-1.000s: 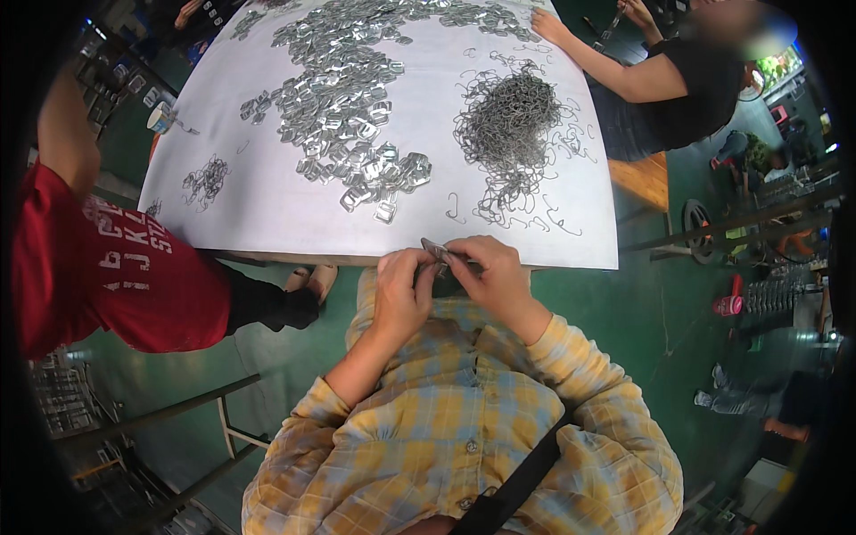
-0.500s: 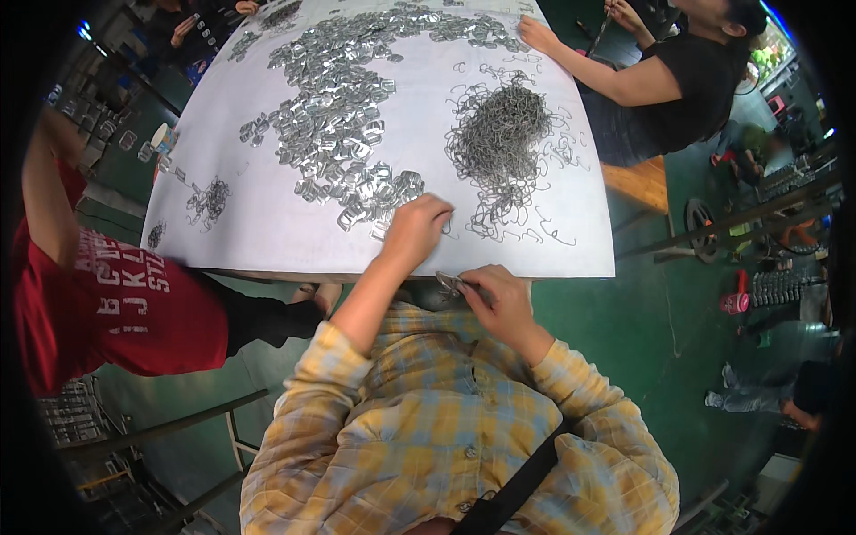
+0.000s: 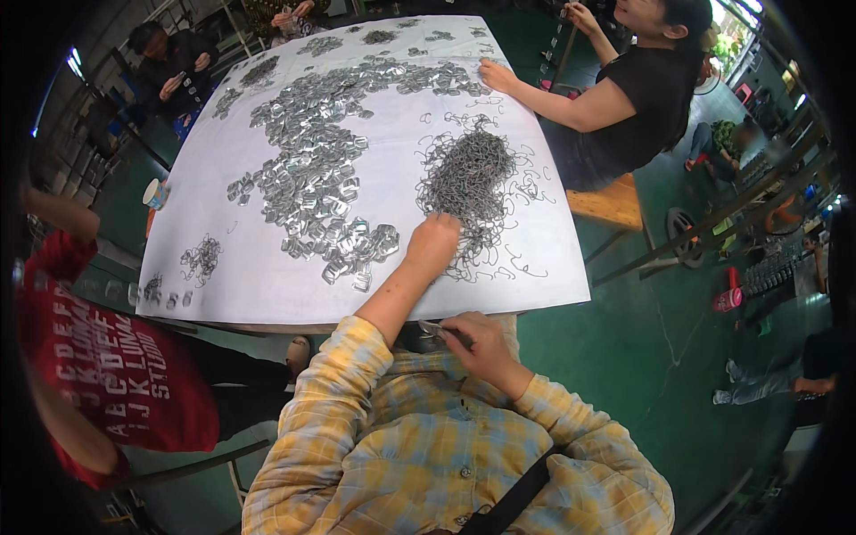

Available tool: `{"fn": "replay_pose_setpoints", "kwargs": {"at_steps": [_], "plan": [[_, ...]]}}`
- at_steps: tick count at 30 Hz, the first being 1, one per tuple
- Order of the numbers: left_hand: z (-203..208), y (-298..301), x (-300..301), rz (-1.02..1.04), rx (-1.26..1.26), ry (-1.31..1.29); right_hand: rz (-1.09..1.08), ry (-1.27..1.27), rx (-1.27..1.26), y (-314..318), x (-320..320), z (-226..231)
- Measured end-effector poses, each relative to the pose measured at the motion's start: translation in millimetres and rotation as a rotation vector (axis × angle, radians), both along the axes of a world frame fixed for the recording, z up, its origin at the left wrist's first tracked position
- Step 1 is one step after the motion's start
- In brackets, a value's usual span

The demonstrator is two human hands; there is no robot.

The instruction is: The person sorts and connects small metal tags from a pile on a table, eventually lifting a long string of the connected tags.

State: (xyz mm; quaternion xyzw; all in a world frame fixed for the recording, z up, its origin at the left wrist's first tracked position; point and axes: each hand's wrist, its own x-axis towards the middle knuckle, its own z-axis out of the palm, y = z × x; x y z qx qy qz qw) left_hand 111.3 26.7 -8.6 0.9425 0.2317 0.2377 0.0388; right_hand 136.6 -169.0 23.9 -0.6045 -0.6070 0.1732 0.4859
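My left hand point(image 3: 434, 242) reaches over the table to the lower left edge of a grey heap of bent wire hooks point(image 3: 473, 174). Its fingers are curled down and pressed together at the hooks; whatever is between them is hidden. Close to my body, at the table's near edge, my right hand point(image 3: 486, 346) pinches a small shiny metal piece point(image 3: 431, 329) between thumb and fingers. Left of my left hand, flat silvery metal plates with slots point(image 3: 312, 178) lie in a long curved spread.
On the white tabletop point(image 3: 214, 290) sits a small cluster of hooks point(image 3: 202, 259) at left. A paper cup point(image 3: 155, 193) stands by the left edge. A person in red point(image 3: 134, 383) is close on my left; another in black point(image 3: 615, 116) sits at the right side by a wooden bench point(image 3: 611, 203).
My left hand has moved forward from the bare table to the edge of the hook heap. My right hand stays near the table edge with the metal piece. The view has tilted up.
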Motion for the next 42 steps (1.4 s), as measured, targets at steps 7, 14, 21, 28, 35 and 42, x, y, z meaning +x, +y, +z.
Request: {"fn": "replay_pose_setpoints", "kwargs": {"at_steps": [7,14,21,28,35,42], "plan": [[25.5,-9.0,-59.9,0.187,-0.708,-0.253,-0.009,0.054,0.007,1.8,-3.4,-2.3],[48.7,-55.7,-133.9,0.063,-1.316,-0.577,-0.018,0.136,-0.027,7.0,-10.4,0.1],[56.1,-88.1,-144.6,-0.093,-1.007,-0.511,-0.022,0.165,-0.043,11.0,-12.4,2.0],[44.8,-98.1,-137.1,-0.054,-1.083,-0.652,-0.002,0.121,-0.041,14.7,-15.6,1.7],[42.9,-111.7,-146.2,-0.013,-0.773,-0.543,0.016,0.029,0.027,39.2,-1.8,-5.2],[45.3,-115.5,-152.6,-0.002,-0.69,-0.498,0.21,-0.387,0.132,115.8,-31.7,-26.9]]}}
